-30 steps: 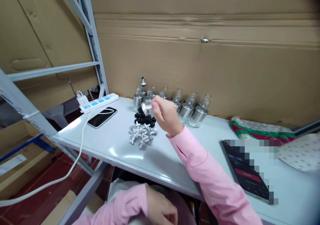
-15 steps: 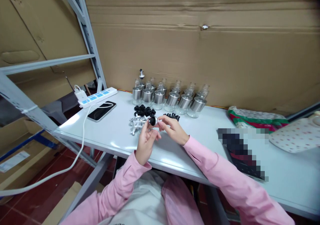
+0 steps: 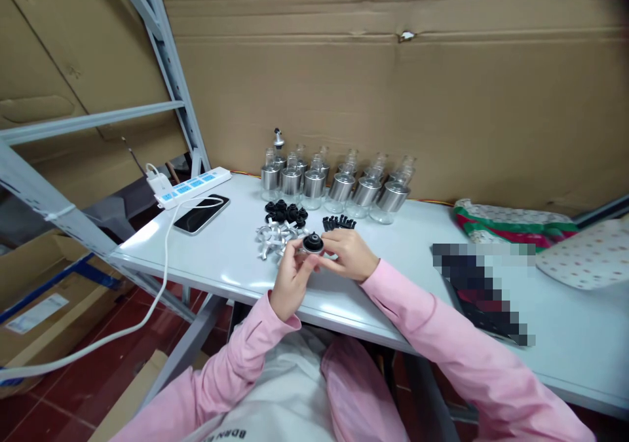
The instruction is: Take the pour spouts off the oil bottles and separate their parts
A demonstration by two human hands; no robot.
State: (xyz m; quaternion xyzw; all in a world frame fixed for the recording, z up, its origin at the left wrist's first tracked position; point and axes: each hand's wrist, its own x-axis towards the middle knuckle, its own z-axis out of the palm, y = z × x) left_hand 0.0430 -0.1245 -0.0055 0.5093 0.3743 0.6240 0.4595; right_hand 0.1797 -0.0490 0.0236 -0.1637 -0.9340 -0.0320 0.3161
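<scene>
Between both hands is a small round cap with a black top and silver rim [image 3: 313,243]. My left hand [image 3: 291,280] pinches it from the left and below, and my right hand [image 3: 350,255] grips its right side. Just behind the hands lie a heap of silver pieces [image 3: 272,235], a cluster of black round parts [image 3: 285,213] and a group of small black parts [image 3: 339,222]. Glass bottles with metal bands [image 3: 343,186] stand in rows farther back. One bottle at the back left carries a silver and black spout [image 3: 278,139].
A phone [image 3: 201,215] and a white power strip [image 3: 194,188] with a cable are on the left of the table [image 3: 196,258]. A pixelated dark object [image 3: 484,294] and a patterned cloth bag [image 3: 511,224] lie at the right.
The cap has turned so its black top faces up, and it has moved slightly right. My left fingers have closed in on it. The whole view has shifted a little.
</scene>
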